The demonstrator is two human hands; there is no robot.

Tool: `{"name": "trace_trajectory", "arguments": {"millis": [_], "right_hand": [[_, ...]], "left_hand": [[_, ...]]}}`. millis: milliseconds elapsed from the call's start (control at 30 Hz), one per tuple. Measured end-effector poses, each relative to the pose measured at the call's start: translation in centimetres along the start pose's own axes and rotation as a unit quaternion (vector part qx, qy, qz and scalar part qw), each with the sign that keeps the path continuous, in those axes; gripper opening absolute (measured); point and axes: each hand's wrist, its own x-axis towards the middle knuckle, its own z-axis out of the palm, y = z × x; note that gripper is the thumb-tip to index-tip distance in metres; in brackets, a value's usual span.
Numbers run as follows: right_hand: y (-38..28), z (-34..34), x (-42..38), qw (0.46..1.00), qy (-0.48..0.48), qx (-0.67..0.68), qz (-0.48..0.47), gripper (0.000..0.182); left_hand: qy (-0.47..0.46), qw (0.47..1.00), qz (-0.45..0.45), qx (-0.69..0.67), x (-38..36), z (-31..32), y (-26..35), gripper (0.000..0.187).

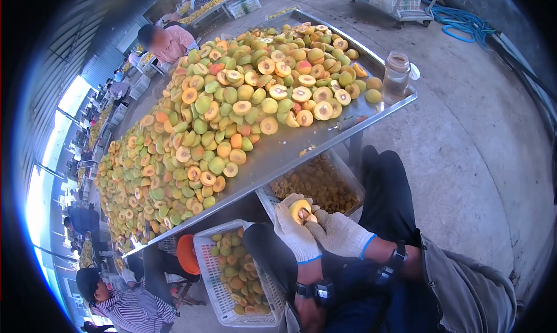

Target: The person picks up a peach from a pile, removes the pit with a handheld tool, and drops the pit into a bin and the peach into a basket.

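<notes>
Both my hands wear pale gloves with blue cuffs and meet over my lap, beside the crate of pits. My left hand (293, 231) is closed round a halved fruit (301, 210), its yellow flesh and brown centre facing up. Against the right side of that fruit, the fingers of my right hand (342, 234) are closed; what they grip, if anything, is hidden. A large heap of green and orange fruit (226, 109), many pieces cut in half, lies on the metal table (278, 164) in front of me.
Under the table edge stands a crate of brown pits (319, 182). A white crate of fruit (238, 275) is left of my legs. A jar (396, 74) stands at the table's right corner. One person (165, 42) is across the table, another (127, 304) at lower left.
</notes>
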Motion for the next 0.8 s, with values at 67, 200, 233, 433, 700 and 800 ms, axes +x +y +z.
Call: {"name": "trace_trajectory", "arguments": {"millis": [67, 200, 233, 433, 700, 800], "right_hand": [[-0.1, -0.3, 0.0, 1.000, -0.014, -0.023, 0.016, 0.043], [0.5, -0.6, 0.3, 0.999, -0.041, -0.012, 0.007, 0.044], [0.6, -0.6, 0.3, 0.999, -0.048, -0.010, 0.001, 0.044], [0.8, -0.6, 0.2, 0.998, -0.046, -0.038, 0.013, 0.046], [1.9, -1.3, 0.3, 0.992, -0.071, -0.080, -0.065, 0.055], [1.4, -1.7, 0.0, 0.993, -0.056, -0.064, -0.087, 0.056]], "left_hand": [[0.008, 0.997, 0.045, 0.060, 0.1, 0.0, -0.1, 0.046], [0.010, 0.997, 0.003, 0.082, 0.6, -0.7, -0.5, 0.046], [0.014, 0.998, 0.013, 0.063, 0.6, -0.5, -0.7, 0.046], [0.049, 0.996, -0.057, -0.050, 0.9, -0.4, -1.3, 0.042], [0.075, 0.980, -0.142, -0.121, 1.5, -0.7, -0.6, 0.046], [0.051, 0.983, -0.114, -0.135, 1.3, -0.7, -0.4, 0.050]]}}
